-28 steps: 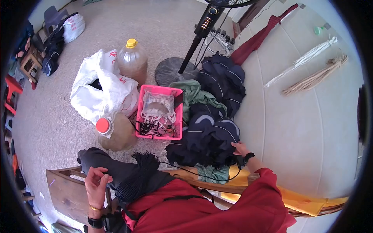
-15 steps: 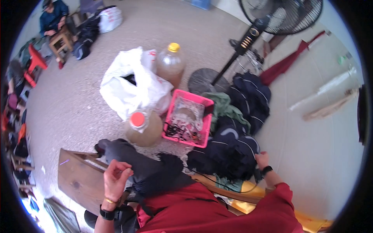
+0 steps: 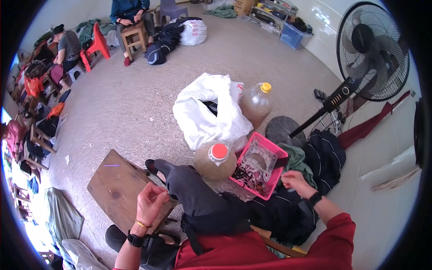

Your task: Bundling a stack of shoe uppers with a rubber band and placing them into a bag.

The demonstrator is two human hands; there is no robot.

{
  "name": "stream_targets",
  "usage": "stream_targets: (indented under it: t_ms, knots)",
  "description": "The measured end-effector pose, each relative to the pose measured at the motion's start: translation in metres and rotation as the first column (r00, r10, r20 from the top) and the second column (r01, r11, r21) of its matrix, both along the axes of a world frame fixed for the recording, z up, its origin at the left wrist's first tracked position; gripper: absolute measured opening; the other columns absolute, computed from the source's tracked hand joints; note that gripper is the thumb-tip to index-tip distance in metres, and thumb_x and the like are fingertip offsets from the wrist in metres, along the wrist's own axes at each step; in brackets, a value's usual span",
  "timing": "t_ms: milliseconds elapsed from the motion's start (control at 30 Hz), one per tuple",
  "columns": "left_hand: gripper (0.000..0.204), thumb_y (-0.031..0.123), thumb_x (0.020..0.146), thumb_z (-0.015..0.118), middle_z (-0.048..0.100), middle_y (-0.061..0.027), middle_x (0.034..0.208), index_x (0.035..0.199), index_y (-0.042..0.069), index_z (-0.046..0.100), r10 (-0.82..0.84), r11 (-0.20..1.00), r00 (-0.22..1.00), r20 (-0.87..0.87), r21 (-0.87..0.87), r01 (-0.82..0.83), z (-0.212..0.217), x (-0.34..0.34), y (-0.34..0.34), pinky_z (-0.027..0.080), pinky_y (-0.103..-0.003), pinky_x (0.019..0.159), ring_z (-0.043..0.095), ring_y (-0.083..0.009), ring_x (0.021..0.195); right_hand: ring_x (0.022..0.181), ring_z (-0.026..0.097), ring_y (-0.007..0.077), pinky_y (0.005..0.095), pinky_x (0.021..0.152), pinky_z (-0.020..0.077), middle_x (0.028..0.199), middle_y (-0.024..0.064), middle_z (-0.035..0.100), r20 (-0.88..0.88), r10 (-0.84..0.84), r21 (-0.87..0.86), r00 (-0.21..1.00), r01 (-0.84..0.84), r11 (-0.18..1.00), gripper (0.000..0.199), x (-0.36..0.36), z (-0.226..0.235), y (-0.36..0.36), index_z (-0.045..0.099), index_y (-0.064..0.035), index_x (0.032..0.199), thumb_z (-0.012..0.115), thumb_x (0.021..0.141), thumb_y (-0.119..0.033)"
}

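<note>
My left hand (image 3: 150, 208) is closed, thumb and fingertips pinched together above my grey-trousered knee, beside a wooden stool (image 3: 118, 189). What sits in the pinch, if anything, is too small to make out. My right hand (image 3: 297, 182) is raised at the near right corner of a pink plastic basket (image 3: 269, 192), its fingers also drawn together on something I cannot make out. Black fringed cloth (image 3: 220, 215) lies across my lap between the hands. Below my right hand are dark garments (image 3: 288, 220). A thin purple tool (image 3: 111, 165) rests on the stool.
Beyond my knee stand a red-lidded jug (image 3: 214, 167), a yellow-capped jug (image 3: 255, 105) and a white sack (image 3: 193, 123). A standing fan (image 3: 335, 101) rises at the right, near the wall. Two people (image 3: 130, 13) sit at the far left, near a red chair (image 3: 100, 42).
The view has swung left, so the room appears shifted rightward. My right hand has come inward from the outer edge of the dark garments to beside the basket. The left hand stays pinched near the knee.
</note>
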State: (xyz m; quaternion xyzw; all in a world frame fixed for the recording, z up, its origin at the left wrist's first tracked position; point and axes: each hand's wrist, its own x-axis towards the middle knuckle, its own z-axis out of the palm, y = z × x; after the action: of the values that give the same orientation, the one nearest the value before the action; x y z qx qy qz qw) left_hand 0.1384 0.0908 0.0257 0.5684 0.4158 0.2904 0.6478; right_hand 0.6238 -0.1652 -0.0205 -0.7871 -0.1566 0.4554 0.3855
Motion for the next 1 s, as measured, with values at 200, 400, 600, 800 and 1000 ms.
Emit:
stream_targets:
  t_ms: [200,400,600,800,1000]
  knots:
    - [0.016,-0.001,0.083,0.069,0.068,-0.0091,0.088,0.084,-0.001,0.054,0.164,0.933,0.958,-0.235,0.351,-0.073,-0.02,-0.013,0.014,0.057,-0.03,0.072,0.067,-0.0145,0.082,0.071,0.062,0.0107,0.0263,0.064,0.0512,0.085,0.0041,0.067,0.27,0.381,0.135,0.884,-0.427,0.894,0.02,0.007,-0.034,0.138,0.065,0.0001,0.109,0.066,0.091,-0.009]
    - [0.02,0.0,0.076,0.073,0.063,-0.0095,0.086,0.087,0.0,0.056,0.308,0.825,0.917,-0.253,0.551,-0.125,-0.037,-0.026,0.024,0.054,-0.031,0.069,0.064,-0.0196,0.074,0.071,0.065,0.0104,0.0275,0.063,0.0517,0.084,0.0066,0.07,0.574,0.462,0.065,0.676,-0.6,0.797,0.024,-0.002,-0.027,0.246,0.068,0.0013,0.106,0.069,0.085,-0.011]
    - [0.024,0.0,0.072,0.075,0.057,-0.0091,0.088,0.087,0.001,0.056,0.263,0.781,0.928,-0.264,0.623,-0.044,-0.043,-0.037,0.033,0.05,-0.031,0.067,0.057,-0.021,0.072,0.075,0.069,0.0187,0.0312,0.072,0.0538,0.082,0.0099,0.073,0.631,0.442,0.078,0.638,-0.619,0.782,0.026,-0.022,-0.029,0.323,0.073,-0.0039,0.1,0.073,0.078,-0.018]
    - [0.024,0.001,0.071,0.075,0.059,-0.0108,0.089,0.082,0.001,0.054,0.242,0.817,0.923,-0.3,0.576,-0.027,-0.035,-0.032,0.032,0.048,-0.034,0.069,0.057,-0.0272,0.079,0.089,0.071,0.0238,0.0341,0.08,0.0562,0.096,0.0145,0.073,0.61,0.51,-0.013,0.606,-0.636,0.771,0.045,-0.013,-0.098,0.384,0.067,0.0019,0.113,0.077,0.078,-0.026]
    - [0.028,0.008,0.068,0.079,0.06,-0.0121,0.086,0.078,0.004,0.054,0.234,0.819,0.891,-0.39,0.573,0.037,-0.028,-0.03,0.029,0.047,-0.037,0.07,0.058,-0.0294,0.082,0.109,0.065,0.0342,0.0399,0.094,0.0521,0.123,0.025,0.063,0.693,0.523,-0.14,0.496,-0.619,0.773,0.084,0.013,-0.184,0.442,0.049,0.0072,0.137,0.079,0.076,-0.042]
